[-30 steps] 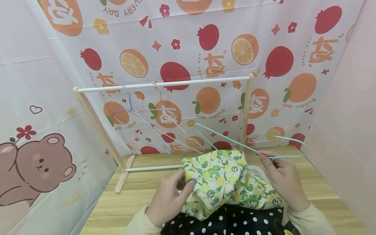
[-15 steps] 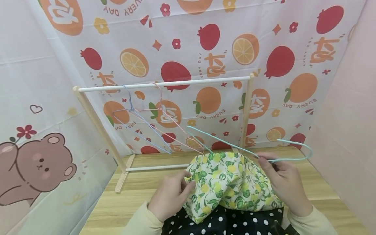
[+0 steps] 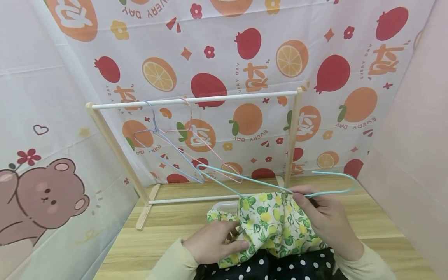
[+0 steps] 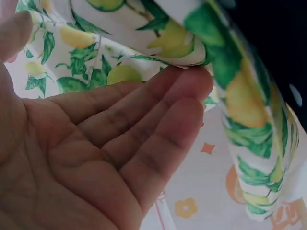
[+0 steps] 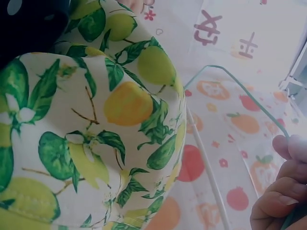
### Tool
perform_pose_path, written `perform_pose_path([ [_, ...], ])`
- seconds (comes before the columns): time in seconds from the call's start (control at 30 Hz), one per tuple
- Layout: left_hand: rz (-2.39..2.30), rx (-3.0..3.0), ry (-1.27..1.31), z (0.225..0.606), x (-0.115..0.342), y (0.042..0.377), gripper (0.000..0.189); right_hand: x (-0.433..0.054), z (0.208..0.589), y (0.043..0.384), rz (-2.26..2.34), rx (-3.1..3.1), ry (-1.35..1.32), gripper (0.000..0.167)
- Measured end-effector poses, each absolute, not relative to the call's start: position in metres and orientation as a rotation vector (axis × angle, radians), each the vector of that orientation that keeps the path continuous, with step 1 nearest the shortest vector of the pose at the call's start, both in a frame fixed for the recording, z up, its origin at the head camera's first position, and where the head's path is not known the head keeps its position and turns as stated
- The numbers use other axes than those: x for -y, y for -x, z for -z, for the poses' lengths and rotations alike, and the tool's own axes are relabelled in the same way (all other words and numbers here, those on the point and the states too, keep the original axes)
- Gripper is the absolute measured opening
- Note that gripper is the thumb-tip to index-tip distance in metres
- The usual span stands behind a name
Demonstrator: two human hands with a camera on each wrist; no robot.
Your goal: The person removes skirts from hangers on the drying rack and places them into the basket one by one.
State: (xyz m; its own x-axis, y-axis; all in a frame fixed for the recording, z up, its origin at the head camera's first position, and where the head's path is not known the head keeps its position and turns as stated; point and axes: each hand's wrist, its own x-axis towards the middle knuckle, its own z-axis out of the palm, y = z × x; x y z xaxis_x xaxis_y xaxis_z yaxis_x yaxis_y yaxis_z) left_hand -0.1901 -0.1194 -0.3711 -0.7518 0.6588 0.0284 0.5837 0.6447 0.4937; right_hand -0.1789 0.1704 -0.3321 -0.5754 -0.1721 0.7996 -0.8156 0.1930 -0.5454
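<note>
My right hand (image 3: 323, 219) pinches a mint-green clothes hanger (image 3: 259, 181) near the base of its hook, which points right. The hanger's far corner sticks out to the left, above a lemon-print cloth garment (image 3: 269, 221); its lower bar runs down behind the cloth. My left hand (image 3: 217, 241) is at the garment's left side. In the left wrist view, the left hand (image 4: 96, 153) has its fingers extended, fingertips touching the cloth's edge from beneath. Below the garment lies black polka-dot fabric (image 3: 283, 266); whether the two are joined I cannot tell.
Behind stands a wooden rack with a white top rail (image 3: 241, 97) and a lower bar (image 3: 196, 199). A blue hanger (image 3: 175, 149) and a pink hanger (image 3: 210, 147) hang from its left half. A whitish rim (image 3: 224, 205) shows behind the garment on the wooden table (image 3: 122, 249).
My right hand has moved the green hanger left and slightly down. My left hand has shifted right along the garment, whose cloth has changed shape, baring a whitish rim at the left.
</note>
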Motion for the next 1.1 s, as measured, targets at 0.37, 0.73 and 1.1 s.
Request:
perform_pose_path([
  [0.37, -1.154, -2.840, -0.924, 0.353, 0.118, 0.183, 0.073, -0.157, 0.329, 0.179, -1.395, 1.914, -1.013, 0.035],
  [0.73, -1.416, -2.701, -0.941, 0.357, 0.118, 0.180, 0.031, -0.146, 0.324, 0.177, -1.365, 1.960, -1.064, 0.032],
  [1.1, -1.470, -2.645, -0.969, 0.363, 0.127, 0.178, 0.016, -0.151, 0.324, 0.185, -1.276, 1.965, -1.115, 0.033],
])
